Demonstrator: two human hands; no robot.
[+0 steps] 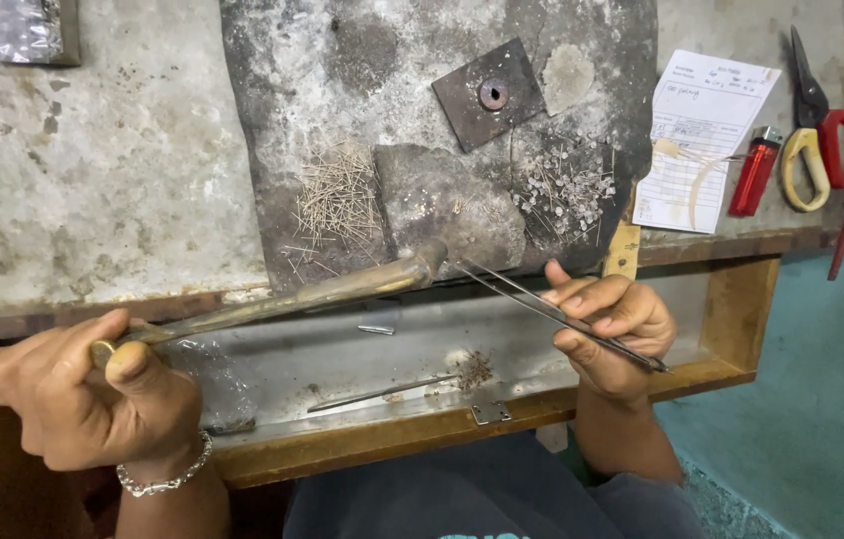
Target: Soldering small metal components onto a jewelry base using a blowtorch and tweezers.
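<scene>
The left hand (77, 394) is clenched round the near end of a long brass torch pipe (282, 299), thumb on top. The pipe is a slim, tarnished yellow-brown tube; its long axis runs from the near left up to the far right, and its bent, wider nozzle points right, ending at the near edge of the dark soldering slab (422, 110). A bead bracelet (164, 479) sits on that wrist.

The right hand (609, 327) is pinched on a pair of long steel tweezers (552, 311), fingers (581, 299) curled over the shaft and thumb below. The tweezers are thin, grey and straight; they slant from the near right, where the butt sticks out past the palm, up to the far left, with the fine tips pointing at the nozzle and lying just beside it, over the near edge of the slab.

On the slab lie a heap of thin wire pins (337, 200) on the left and a scatter of small pale bits (566, 185) on the right, with a square dark plate (487, 95) holding a round washer farther off. Below the hands is an open metal-lined drawer (412, 364) with a thin rod in it. On the worktop (92, 180) to the right are a paper slip (706, 135), a red lighter (754, 172) and scissors with red and yellow handles (821, 140).
</scene>
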